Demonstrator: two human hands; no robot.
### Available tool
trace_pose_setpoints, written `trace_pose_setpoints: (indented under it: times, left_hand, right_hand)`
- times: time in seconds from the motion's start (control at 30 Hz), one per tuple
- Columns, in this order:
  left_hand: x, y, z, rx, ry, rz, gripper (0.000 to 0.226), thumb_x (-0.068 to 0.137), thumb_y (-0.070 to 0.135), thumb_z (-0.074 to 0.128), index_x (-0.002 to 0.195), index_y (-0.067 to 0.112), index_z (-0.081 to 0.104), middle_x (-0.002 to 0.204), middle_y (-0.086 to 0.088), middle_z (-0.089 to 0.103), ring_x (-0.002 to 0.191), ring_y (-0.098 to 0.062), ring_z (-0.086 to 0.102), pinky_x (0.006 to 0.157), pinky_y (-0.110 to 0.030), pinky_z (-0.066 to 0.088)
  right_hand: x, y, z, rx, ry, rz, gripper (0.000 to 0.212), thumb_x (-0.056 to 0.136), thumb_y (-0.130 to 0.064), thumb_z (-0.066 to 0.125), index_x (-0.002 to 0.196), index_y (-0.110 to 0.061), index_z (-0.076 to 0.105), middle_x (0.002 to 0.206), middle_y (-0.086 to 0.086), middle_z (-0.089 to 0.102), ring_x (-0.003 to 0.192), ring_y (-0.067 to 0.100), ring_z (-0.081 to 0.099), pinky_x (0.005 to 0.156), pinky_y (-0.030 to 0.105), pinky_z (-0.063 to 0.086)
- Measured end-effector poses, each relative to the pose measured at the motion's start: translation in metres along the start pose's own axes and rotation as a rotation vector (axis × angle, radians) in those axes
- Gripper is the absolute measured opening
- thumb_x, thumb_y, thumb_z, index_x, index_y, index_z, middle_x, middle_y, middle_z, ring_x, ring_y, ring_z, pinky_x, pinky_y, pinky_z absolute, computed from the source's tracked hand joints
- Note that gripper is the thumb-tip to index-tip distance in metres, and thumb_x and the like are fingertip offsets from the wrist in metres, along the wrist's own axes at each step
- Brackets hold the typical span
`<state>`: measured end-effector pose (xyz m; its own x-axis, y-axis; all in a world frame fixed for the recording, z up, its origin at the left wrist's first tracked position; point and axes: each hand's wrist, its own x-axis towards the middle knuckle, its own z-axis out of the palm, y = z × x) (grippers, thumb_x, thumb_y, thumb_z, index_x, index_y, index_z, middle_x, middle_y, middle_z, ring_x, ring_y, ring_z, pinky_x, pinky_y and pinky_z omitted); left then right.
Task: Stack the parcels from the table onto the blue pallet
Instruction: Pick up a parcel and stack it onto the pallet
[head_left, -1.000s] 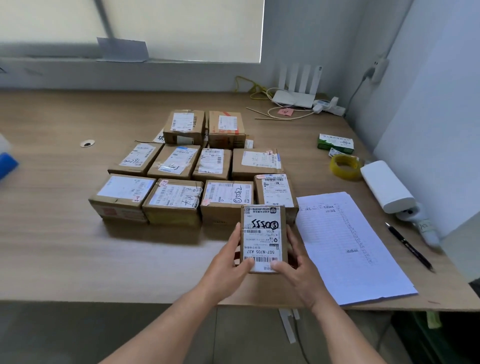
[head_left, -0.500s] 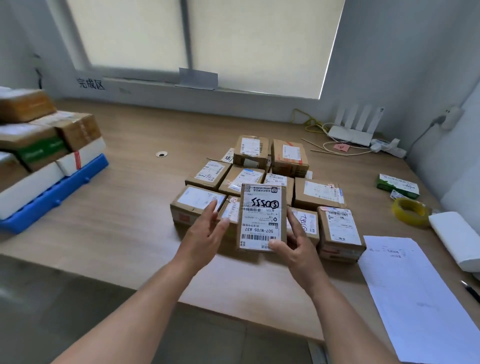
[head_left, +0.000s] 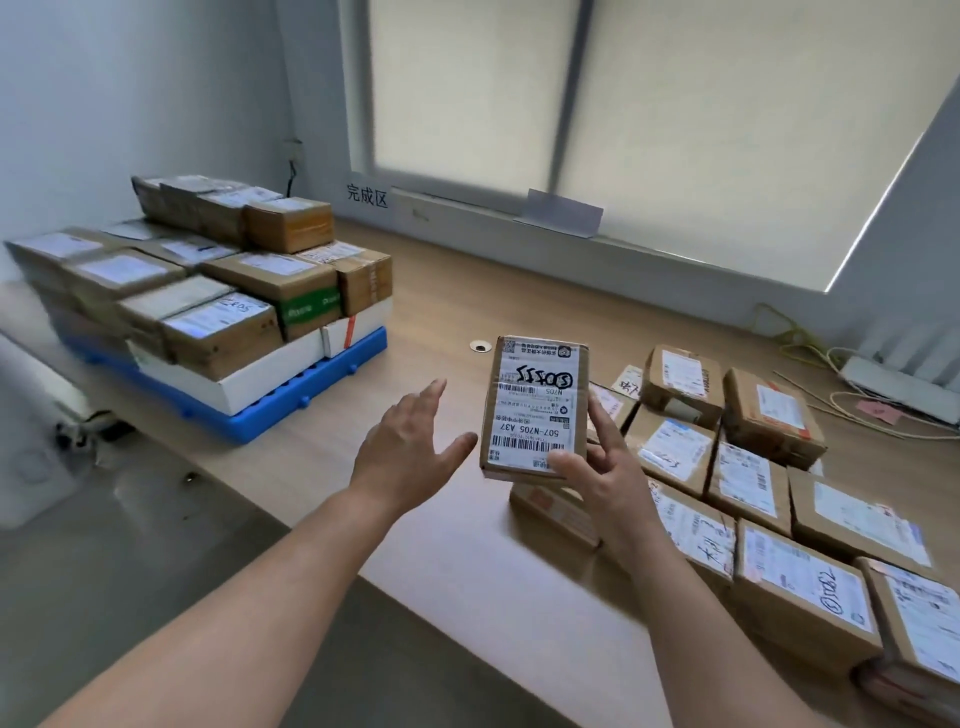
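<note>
Fingers (head_left: 605, 426) round parcel (head_left: 535, 405) above wooden table (head_left: 457, 525)

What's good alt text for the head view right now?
A person's right hand holds a labelled cardboard parcel upright above a wooden table, with the left hand open beside it, not touching. To the left, a blue pallet carries stacked boxes; more parcels lie flat at right.

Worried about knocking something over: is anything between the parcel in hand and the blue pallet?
Nothing visible blocks it. Only bare table lies between the parcel held in the right hand and the blue pallet; the open left hand hovers in that gap.
</note>
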<state>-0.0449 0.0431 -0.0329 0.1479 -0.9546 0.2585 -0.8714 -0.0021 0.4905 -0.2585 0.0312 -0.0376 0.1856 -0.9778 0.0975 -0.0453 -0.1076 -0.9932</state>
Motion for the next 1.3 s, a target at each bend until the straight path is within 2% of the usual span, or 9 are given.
trace_pose_setpoints:
  times: [0.07,0.13,0.23,0.33,0.63,0.77,0.9,1.2,1.3]
  left_hand:
    - [0.007,-0.023,-0.016,0.028,0.025,-0.017,0.077,0.09,0.057,0.049,0.151,0.027,0.014,0.153,0.002,0.031,0.138,-0.017,0.03,0.107,-0.036,0.033]
    - [0.015,-0.044,-0.03,0.054,0.046,-0.037,0.079,0.089,0.059,0.049,0.152,0.027,0.012,0.155,0.003,0.026,0.141,-0.017,0.026,0.11,-0.037,0.031]
    - [0.028,-0.076,-0.05,0.079,0.071,-0.051,0.08,0.089,0.059,0.048,0.152,0.025,0.013,0.156,0.002,0.024,0.143,-0.017,0.022,0.114,-0.039,0.025]
    - [0.042,-0.103,-0.066,0.075,0.094,-0.074,0.079,0.089,0.059,0.049,0.152,0.024,0.016,0.154,0.002,0.029,0.14,-0.017,0.027,0.113,-0.039,0.029]
    - [0.098,-0.165,-0.091,0.131,0.127,-0.115,0.078,0.09,0.058,0.048,0.151,0.024,0.015,0.153,0.0,0.031,0.138,-0.017,0.03,0.11,-0.04,0.033]
    - [0.137,-0.192,-0.102,0.14,0.12,-0.152,0.079,0.089,0.059,0.048,0.151,0.023,0.015,0.151,0.0,0.033,0.137,-0.017,0.032,0.109,-0.039,0.035]
    - [0.179,-0.212,-0.116,0.161,0.123,-0.142,0.076,0.09,0.057,0.048,0.151,0.026,0.015,0.148,0.001,0.035,0.134,-0.017,0.034,0.104,-0.036,0.036]
    - [0.273,-0.25,-0.126,0.229,0.108,-0.106,0.075,0.092,0.058,0.043,0.151,0.024,0.014,0.153,-0.001,0.031,0.14,-0.018,0.028,0.107,-0.039,0.033]
    - [0.294,-0.263,-0.126,0.205,0.088,-0.097,0.07,0.094,0.056,0.039,0.151,0.025,0.014,0.154,-0.001,0.029,0.141,-0.02,0.026,0.109,-0.04,0.031]
  right_hand:
    - [0.015,-0.002,0.028,-0.027,-0.026,-0.011,0.075,0.087,-0.007,0.064,0.138,-0.052,0.031,0.112,0.004,0.07,0.097,0.017,0.07,0.085,0.038,0.057]
    - [0.03,-0.003,0.053,-0.017,-0.043,-0.016,0.076,0.087,-0.005,0.064,0.143,-0.045,0.03,0.109,0.003,0.071,0.096,0.017,0.071,0.089,0.039,0.055]
    - [0.053,-0.007,0.089,-0.01,-0.077,-0.033,0.077,0.088,-0.003,0.063,0.148,-0.037,0.029,0.106,0.003,0.072,0.094,0.017,0.071,0.086,0.036,0.056]
    - [0.075,-0.012,0.121,0.006,-0.11,-0.034,0.075,0.089,-0.004,0.062,0.147,-0.035,0.029,0.099,-0.003,0.074,0.09,0.013,0.072,0.075,0.024,0.058]
    - [0.153,-0.011,0.188,-0.019,-0.152,-0.042,0.073,0.089,-0.01,0.064,0.147,-0.039,0.029,0.1,-0.002,0.073,0.091,0.014,0.071,0.089,0.041,0.055]
    - [0.197,-0.009,0.217,0.007,-0.162,-0.043,0.073,0.089,-0.01,0.064,0.146,-0.04,0.029,0.096,-0.003,0.074,0.086,0.011,0.072,0.083,0.034,0.055]
    - [0.244,-0.014,0.241,0.005,-0.161,-0.047,0.073,0.088,-0.012,0.065,0.146,-0.039,0.031,0.095,-0.004,0.074,0.086,0.011,0.072,0.085,0.036,0.055]
    - [0.335,-0.014,0.274,-0.003,-0.122,-0.064,0.075,0.088,-0.015,0.066,0.148,-0.037,0.028,0.098,-0.003,0.073,0.086,0.012,0.072,0.082,0.035,0.057]
    - [0.355,-0.013,0.281,-0.022,-0.082,-0.047,0.074,0.089,-0.014,0.065,0.149,-0.035,0.028,0.097,-0.004,0.072,0.081,0.007,0.071,0.067,0.022,0.056]
